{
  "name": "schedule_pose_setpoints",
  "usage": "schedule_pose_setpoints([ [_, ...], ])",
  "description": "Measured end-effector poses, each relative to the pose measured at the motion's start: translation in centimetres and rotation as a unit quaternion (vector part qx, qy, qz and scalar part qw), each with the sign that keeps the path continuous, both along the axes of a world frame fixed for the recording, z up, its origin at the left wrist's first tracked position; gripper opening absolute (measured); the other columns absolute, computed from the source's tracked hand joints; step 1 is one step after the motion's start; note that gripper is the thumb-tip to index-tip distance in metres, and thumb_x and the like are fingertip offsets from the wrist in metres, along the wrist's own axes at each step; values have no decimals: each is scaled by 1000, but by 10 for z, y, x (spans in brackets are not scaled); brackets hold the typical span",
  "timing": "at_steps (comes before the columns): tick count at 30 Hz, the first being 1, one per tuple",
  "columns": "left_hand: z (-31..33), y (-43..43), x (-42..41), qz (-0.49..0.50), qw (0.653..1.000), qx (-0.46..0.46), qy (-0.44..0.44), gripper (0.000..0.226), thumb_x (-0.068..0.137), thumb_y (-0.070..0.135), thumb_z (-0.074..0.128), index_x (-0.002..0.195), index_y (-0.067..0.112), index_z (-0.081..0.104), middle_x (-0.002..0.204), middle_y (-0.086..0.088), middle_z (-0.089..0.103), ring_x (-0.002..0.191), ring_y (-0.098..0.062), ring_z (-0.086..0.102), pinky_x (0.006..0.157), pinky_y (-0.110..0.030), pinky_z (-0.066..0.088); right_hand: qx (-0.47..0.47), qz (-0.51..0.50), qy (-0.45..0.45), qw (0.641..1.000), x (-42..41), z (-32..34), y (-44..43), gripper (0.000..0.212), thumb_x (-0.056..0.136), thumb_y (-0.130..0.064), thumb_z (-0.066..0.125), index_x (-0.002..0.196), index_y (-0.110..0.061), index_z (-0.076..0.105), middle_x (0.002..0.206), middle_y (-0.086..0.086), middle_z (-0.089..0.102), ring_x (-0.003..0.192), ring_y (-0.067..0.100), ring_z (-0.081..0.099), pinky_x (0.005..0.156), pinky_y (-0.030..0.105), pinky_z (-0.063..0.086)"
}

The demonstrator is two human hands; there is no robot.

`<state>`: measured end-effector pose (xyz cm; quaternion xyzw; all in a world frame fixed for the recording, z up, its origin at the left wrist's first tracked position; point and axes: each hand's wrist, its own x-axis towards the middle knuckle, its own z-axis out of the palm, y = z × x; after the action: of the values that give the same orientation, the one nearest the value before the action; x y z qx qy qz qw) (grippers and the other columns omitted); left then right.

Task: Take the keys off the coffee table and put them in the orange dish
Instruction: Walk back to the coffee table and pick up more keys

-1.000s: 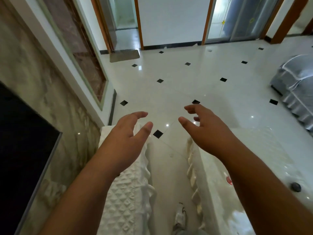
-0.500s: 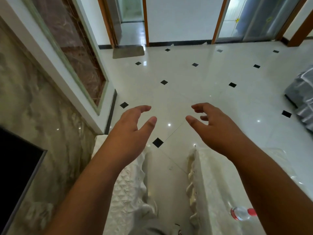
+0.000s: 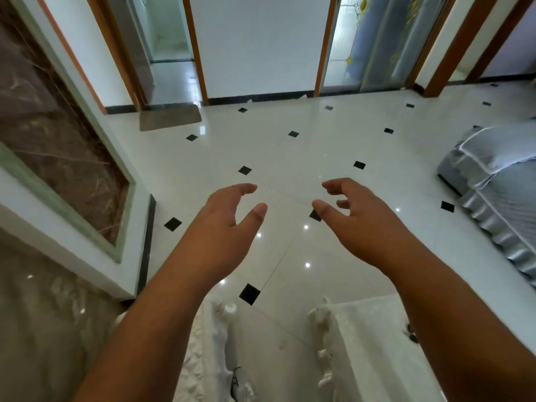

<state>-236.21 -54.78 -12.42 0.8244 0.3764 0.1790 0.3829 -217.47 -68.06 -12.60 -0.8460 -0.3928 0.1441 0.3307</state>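
Note:
My left hand [image 3: 222,227] and my right hand [image 3: 361,224] are held out side by side above the floor, fingers apart and curled, nothing in either. Under my right forearm the coffee table [image 3: 368,349] with its white lace cover shows at the bottom right. A small dark object [image 3: 410,335] lies on it, half hidden by my arm; I cannot tell whether it is the keys. No orange dish is in view.
A white lace-covered low cabinet [image 3: 203,361] stands at the bottom left against the marble wall. A narrow floor gap runs between it and the table. A grey covered sofa [image 3: 499,184] is on the right. A doormat [image 3: 169,118] lies before the far doorways.
The view has lifted and swung right: the table and cabinet sit lower in the frame, the bottle on the table is out of sight, the sofa shows more. Both hands stay open.

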Motion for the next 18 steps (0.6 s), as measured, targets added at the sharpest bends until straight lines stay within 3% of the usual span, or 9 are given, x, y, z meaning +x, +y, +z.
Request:
schedule_pose_setpoints([
  [4, 2, 58, 27, -30, 999, 10, 23, 47, 90, 61, 45, 135, 51, 40, 126, 24, 39, 80, 14, 44, 69, -16, 33, 18, -28, 20, 999, 24, -3, 48, 53, 91, -58, 53, 137, -34, 46, 139, -13, 50, 112, 3, 52, 88, 27, 39],
  [11, 3, 123, 107, -85, 995, 11, 45, 46, 89, 62, 45, 134, 53, 39, 144, 14, 42, 80, 13, 41, 82, -28, 35, 18, -86, 44, 995, 87, -10, 87, 51, 91, -58, 52, 137, -35, 45, 139, -13, 49, 104, -1, 49, 85, 25, 38],
  [16, 7, 159, 188, -113, 991, 53, 43, 47, 90, 62, 45, 135, 50, 40, 142, 15, 44, 78, 15, 42, 75, -19, 34, 59, -116, 47, 990, 160, -15, 123, 51, 91, -58, 53, 136, -35, 46, 137, -15, 51, 108, 1, 51, 86, 26, 40],
  [18, 9, 172, 224, -122, 989, 72, 48, 48, 90, 61, 46, 136, 49, 41, 142, 15, 44, 80, 16, 42, 78, -20, 33, 73, -122, 55, 988, 194, -18, 138, 52, 91, -58, 53, 137, -34, 46, 138, -14, 50, 109, 2, 51, 87, 26, 41],
])
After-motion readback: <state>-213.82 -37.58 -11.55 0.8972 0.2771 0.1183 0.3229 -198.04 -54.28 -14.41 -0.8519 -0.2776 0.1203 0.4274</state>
